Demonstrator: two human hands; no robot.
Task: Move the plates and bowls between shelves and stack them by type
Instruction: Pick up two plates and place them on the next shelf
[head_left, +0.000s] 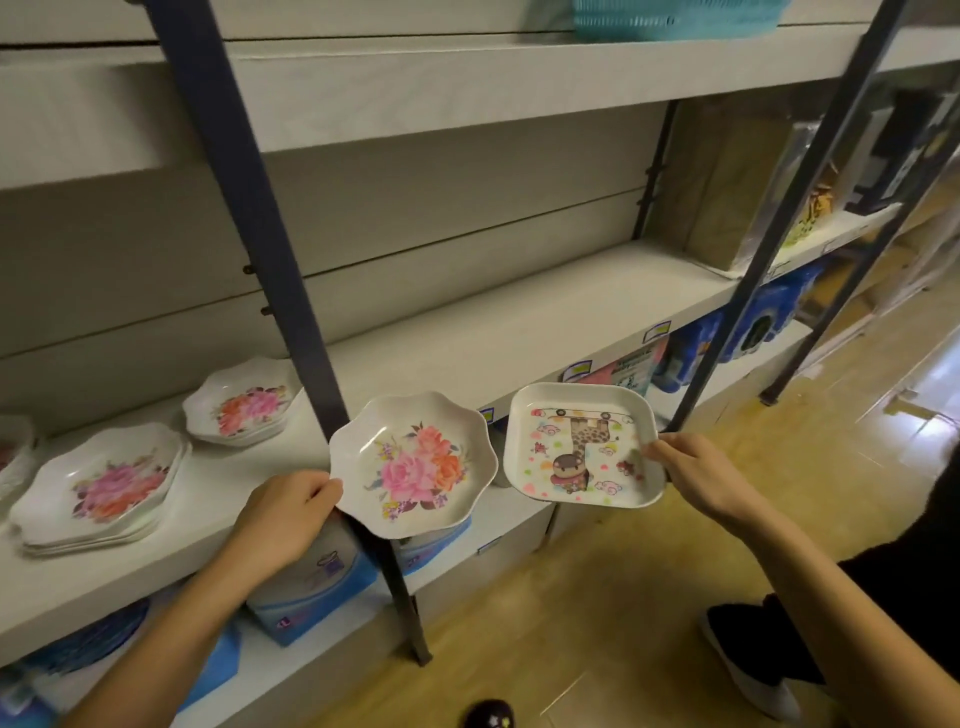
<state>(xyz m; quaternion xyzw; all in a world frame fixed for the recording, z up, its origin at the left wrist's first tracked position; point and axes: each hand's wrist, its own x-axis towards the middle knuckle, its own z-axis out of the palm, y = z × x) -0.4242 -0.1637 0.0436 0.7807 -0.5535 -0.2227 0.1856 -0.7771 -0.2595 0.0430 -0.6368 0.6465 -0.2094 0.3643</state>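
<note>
My left hand (283, 514) grips the left rim of a scalloped white plate with pink and orange flowers (410, 462), held in front of the shelf edge. My right hand (698, 475) pinches the right rim of a square white plate with a cartoon giraffe (582, 444), held out over the floor. On the white shelf (467, 332) to the left stand two stacks of matching flowered plates: a larger stack (104, 483) near the front and a smaller stack (241, 405) behind it. Another dish (13, 452) shows partly at the far left edge.
A dark metal upright (270, 249) crosses in front of the shelf, right behind the flowered plate; a second upright (779, 223) stands to the right. Blue and white packages (317, 582) fill the shelf below. A teal basket (675, 18) sits on top. Wooden floor (597, 623) lies below.
</note>
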